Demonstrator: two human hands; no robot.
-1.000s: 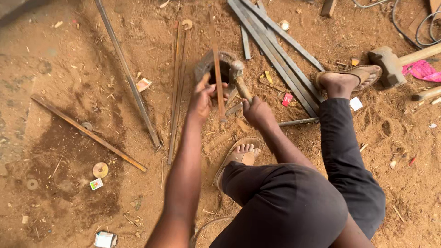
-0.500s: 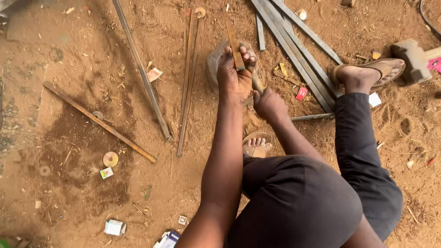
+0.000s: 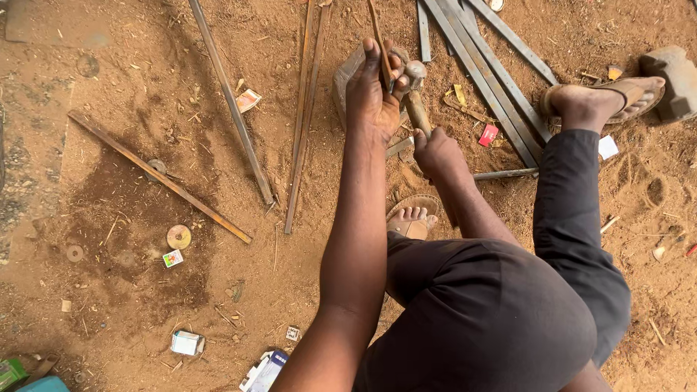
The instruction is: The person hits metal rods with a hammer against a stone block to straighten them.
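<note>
The left hand (image 3: 374, 91) is gripping a thin rusty metal rod (image 3: 377, 36) tightly, steadying it over a grey stone block (image 3: 347, 72) lying on the red dirt ground (image 3: 131, 290), seemingly as an anvil. At the left hand's four o'clock, the right hand (image 3: 438, 151) is clasping the wooden handle of a hammer (image 3: 417, 101), whose steel head is sitting just beside the rod. Long flat grey steel strips (image 3: 479, 80) are lying at the block's two o'clock, and rusty bars (image 3: 231, 101) at nine o'clock.

Small crushed white-blue carton (image 3: 187, 342) and a blue-white box (image 3: 264, 372) lie at the bottom; green package (image 3: 11, 372) lower left; red wrapper (image 3: 488, 135) upper right.
</note>
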